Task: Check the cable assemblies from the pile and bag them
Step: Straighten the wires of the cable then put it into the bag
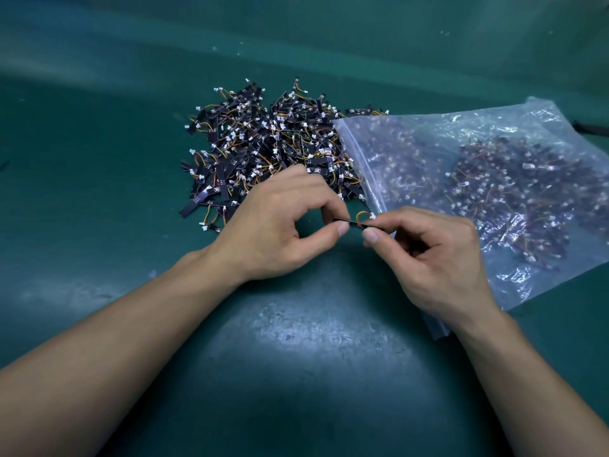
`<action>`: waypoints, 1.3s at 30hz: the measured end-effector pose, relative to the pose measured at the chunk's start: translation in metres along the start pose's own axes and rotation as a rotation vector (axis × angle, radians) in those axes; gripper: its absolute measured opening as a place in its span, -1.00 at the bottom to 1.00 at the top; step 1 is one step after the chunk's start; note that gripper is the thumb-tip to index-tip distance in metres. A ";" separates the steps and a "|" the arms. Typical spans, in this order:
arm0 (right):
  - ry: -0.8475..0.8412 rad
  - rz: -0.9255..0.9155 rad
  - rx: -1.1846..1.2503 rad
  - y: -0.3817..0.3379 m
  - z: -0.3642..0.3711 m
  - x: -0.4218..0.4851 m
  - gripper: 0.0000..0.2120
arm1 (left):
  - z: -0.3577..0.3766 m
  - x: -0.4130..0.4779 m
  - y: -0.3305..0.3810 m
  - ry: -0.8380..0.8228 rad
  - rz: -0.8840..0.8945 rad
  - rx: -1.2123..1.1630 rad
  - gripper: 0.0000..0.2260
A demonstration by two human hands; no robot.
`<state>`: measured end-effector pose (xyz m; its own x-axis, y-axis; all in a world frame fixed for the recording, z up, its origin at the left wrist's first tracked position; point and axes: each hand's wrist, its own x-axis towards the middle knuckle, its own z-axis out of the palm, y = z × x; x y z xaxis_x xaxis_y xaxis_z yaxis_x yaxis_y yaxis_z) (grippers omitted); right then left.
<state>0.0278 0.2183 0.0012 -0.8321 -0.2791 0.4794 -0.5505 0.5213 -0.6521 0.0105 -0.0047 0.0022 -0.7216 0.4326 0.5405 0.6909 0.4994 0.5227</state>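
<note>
A: Status, L hand point(280, 225)?
B: Curled. Thumb + index pinching the black strip end of one cable assy point(349, 222). Other fingers tucked in, nothing else held.
A: R hand point(435, 255)?
B: Same grip, opposite end: thumb + index pinching the strip by the wire loop. White connector point(372, 216) poking up just above the R thumb, orange/red wires arcing from it down to the strip.
A: Cable assy pos?
B: Bridging the gap between both hands, thumbs nearly tip to tip beneath it. Lifted or touching the mat point(296, 357): can't tell.
A: And the pile point(263, 143)?
B: Just beyond L hand, knuckles overlapping its near edge in view. Black strips, white connectors, yellow/orange wires, all tangled.
A: The bag point(494, 179)?
B: Clear zip type, flat on the green mat, beyond + outboard of R hand, with R wrist lying over its near corner. Zip edge passing right by R fingertips, far corner overlapping the pile. Open or sealed: can't tell. Holding many assys, bunched at the end away from the hands.
A: Anything else?
B: Dark item point(590, 128) past the bag's far edge, well apart from R hand. Too cut off to ID.
</note>
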 end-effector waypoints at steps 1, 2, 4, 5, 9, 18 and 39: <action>0.002 -0.003 0.002 0.000 0.000 0.000 -0.97 | -0.001 0.000 0.000 -0.002 -0.001 0.001 -0.93; 0.003 -0.005 0.003 0.001 0.001 0.000 -0.97 | -0.001 0.000 -0.001 -0.005 -0.003 0.002 -0.93; 0.002 -0.002 0.012 0.001 0.002 -0.001 -0.97 | 0.000 -0.001 -0.001 -0.009 0.001 0.007 -0.93; 0.001 0.002 0.017 0.002 0.002 0.000 -0.96 | 0.001 -0.001 0.000 -0.010 0.005 0.012 -0.92; -0.007 0.019 0.021 0.003 -0.001 0.000 -0.98 | 0.003 0.001 0.000 -0.022 0.006 0.025 -0.92; 0.020 0.025 0.038 0.002 0.000 0.000 -0.96 | 0.004 0.001 0.002 -0.012 0.035 0.042 -0.92; 0.056 0.028 -0.002 0.000 0.003 0.000 -0.96 | 0.003 0.001 0.001 0.019 -0.018 0.003 -0.92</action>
<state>0.0276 0.2155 -0.0008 -0.8421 -0.2185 0.4931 -0.5267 0.5297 -0.6648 0.0104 -0.0016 0.0014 -0.7327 0.4091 0.5438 0.6779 0.5090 0.5304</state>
